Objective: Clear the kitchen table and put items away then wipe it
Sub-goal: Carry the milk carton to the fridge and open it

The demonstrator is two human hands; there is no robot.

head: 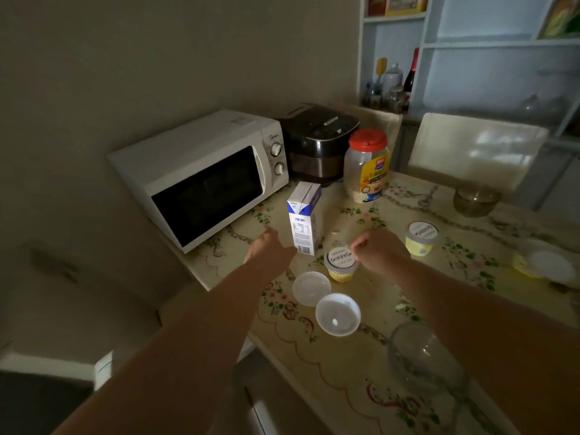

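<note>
Foil-sealed cup point(340, 265) beside milk carton point(304, 218)

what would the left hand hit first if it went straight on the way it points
Probably the milk carton just ahead of the left hand, though depth is unclear and it might slip past.

My left hand point(266, 246) and right hand point(381, 251) are both bare: plain backs, knuckles and fingers left uncovered. The dim light leaves my nails and any finer marks too blurred to make out. My left forearm point(204, 324) is bare along all the length that shows, from the wrist down to the lower edge of the view, smooth and unmarked as far as I can tell. My right forearm point(470, 309) is the same, uncovered from wrist to the lower right corner. The wide lens makes both arms look thick near me and slim at the wrists.
</note>
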